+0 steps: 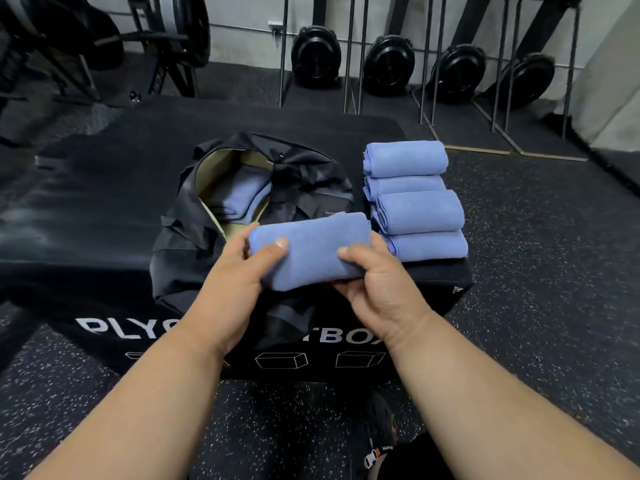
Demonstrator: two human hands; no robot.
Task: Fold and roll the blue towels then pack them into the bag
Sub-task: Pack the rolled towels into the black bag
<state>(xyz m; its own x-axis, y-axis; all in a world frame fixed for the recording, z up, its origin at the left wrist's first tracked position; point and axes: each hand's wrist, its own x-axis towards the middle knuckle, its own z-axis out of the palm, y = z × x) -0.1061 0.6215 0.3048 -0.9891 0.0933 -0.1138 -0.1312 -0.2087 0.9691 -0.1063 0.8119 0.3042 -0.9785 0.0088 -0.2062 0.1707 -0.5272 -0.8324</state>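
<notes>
A rolled blue towel (311,247) is held over the near side of the black bag (311,188). My left hand (239,271) grips its left end and my right hand (374,282) grips its right end, thumbs on top. The bag lies open on a black plyo box (86,209), showing a tan lining and a blue towel inside the bag (239,195). Several rolled blue towels (415,202) lie in a row on the box just right of the bag.
The plyo box stands on speckled rubber flooring (536,271). Black fan wheels of exercise machines on metal stands (388,60) line the back wall. Gym equipment (69,39) fills the far left. A shoe (379,431) shows at the bottom.
</notes>
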